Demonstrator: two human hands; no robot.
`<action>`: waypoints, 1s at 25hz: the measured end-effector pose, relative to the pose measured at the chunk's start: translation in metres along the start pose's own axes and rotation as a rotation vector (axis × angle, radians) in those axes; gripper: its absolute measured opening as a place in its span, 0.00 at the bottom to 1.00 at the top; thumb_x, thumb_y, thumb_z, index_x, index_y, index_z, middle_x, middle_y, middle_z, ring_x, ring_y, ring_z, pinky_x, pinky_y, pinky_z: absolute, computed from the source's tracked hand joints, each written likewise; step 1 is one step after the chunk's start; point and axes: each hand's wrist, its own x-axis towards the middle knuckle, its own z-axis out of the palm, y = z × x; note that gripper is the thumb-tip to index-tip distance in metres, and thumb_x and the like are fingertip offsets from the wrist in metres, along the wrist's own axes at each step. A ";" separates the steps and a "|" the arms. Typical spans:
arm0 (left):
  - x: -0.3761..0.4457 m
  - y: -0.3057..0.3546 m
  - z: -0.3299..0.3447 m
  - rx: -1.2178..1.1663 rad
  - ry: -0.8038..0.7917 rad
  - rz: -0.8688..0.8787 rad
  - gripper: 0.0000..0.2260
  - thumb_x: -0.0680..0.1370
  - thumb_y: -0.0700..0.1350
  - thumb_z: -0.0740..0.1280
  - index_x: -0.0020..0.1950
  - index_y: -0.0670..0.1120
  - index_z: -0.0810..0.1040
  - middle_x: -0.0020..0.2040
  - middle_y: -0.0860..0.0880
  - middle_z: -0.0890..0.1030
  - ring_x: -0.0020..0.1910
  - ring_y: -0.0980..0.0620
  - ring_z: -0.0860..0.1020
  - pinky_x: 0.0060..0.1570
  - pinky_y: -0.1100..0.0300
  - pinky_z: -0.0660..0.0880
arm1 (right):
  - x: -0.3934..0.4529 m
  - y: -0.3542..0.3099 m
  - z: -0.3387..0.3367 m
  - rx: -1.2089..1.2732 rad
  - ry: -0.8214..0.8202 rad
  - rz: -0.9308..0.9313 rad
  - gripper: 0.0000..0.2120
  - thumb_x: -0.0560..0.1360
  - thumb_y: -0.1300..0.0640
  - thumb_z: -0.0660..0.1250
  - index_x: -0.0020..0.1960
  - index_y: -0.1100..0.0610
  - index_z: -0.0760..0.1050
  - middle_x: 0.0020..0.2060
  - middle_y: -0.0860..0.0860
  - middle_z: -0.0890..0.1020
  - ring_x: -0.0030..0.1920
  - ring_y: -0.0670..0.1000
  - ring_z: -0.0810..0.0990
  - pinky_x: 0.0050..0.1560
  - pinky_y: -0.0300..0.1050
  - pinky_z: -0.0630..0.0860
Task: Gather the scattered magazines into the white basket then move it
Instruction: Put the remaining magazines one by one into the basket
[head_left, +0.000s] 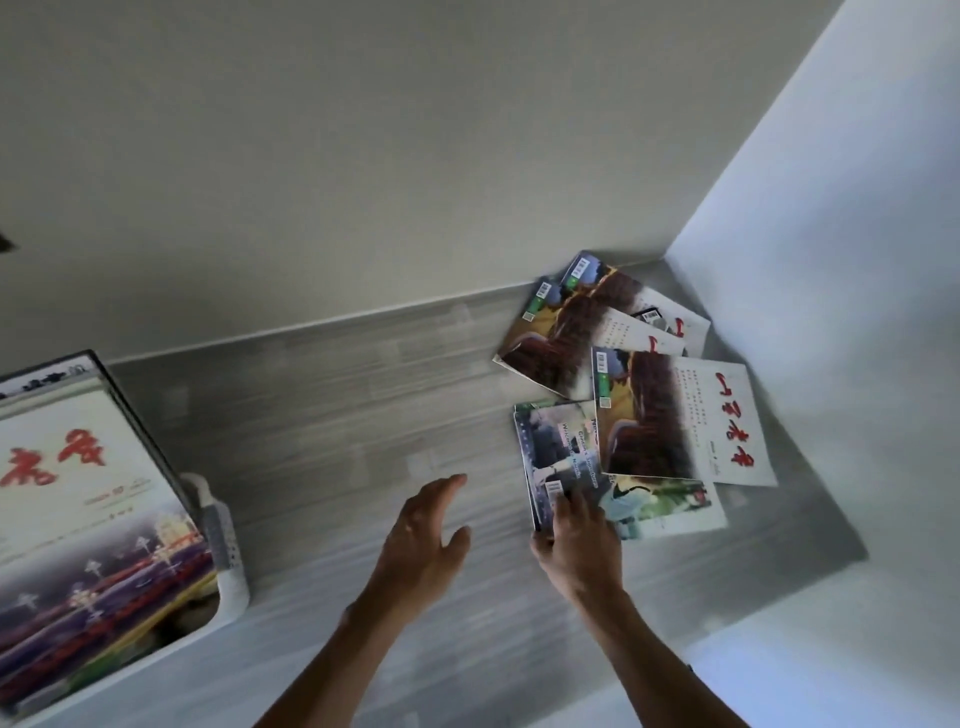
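Magazines (618, 384) lie fanned out on the grey floor (332, 415) in the corner where the two pale walls (415, 156) meet, at your right. Several share one cover, a dark red-brown picture beside a white half with red brush lettering; they overlap each other, the farthest ones nearest the corner. Nearest you lies a magazine with a bluish cover (558, 457), tucked partly under the large red-lettered one and lying over another with a green and white cover (660, 506).

Your right hand (579, 540) rests on the near edge of that bluish magazine, fingers curled over its corner and gripping it. Your left hand (428, 530) hovers just beside it over bare floor, fingers spread and relaxed, touching nothing.

Well apart, at your left, stands the white basket (228, 551), its perforated wall and rim showing. It already holds a stack, and the top magazine (88, 509) shows red brush characters on white above a night scene of red and purple lights. The picture is blurred, so finer print cannot be read.
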 end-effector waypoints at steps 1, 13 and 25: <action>0.000 0.000 0.005 0.004 0.008 -0.013 0.25 0.77 0.43 0.66 0.74 0.51 0.65 0.74 0.52 0.68 0.73 0.54 0.65 0.67 0.64 0.60 | -0.001 -0.004 0.003 -0.058 0.017 -0.057 0.19 0.63 0.52 0.73 0.49 0.63 0.79 0.44 0.59 0.81 0.42 0.61 0.81 0.41 0.53 0.80; 0.007 0.005 0.022 0.004 0.208 -0.118 0.20 0.76 0.40 0.66 0.67 0.50 0.73 0.66 0.51 0.76 0.65 0.53 0.74 0.62 0.60 0.70 | -0.049 -0.023 0.007 0.028 -0.061 -0.346 0.20 0.51 0.56 0.80 0.43 0.57 0.83 0.31 0.51 0.84 0.31 0.50 0.82 0.26 0.41 0.78; 0.031 0.002 0.075 0.572 -0.117 -0.270 0.24 0.72 0.49 0.71 0.64 0.44 0.68 0.62 0.44 0.73 0.61 0.44 0.71 0.59 0.50 0.72 | -0.070 0.026 0.026 0.718 -0.088 -0.035 0.04 0.70 0.59 0.71 0.39 0.52 0.82 0.36 0.45 0.84 0.37 0.41 0.80 0.38 0.34 0.76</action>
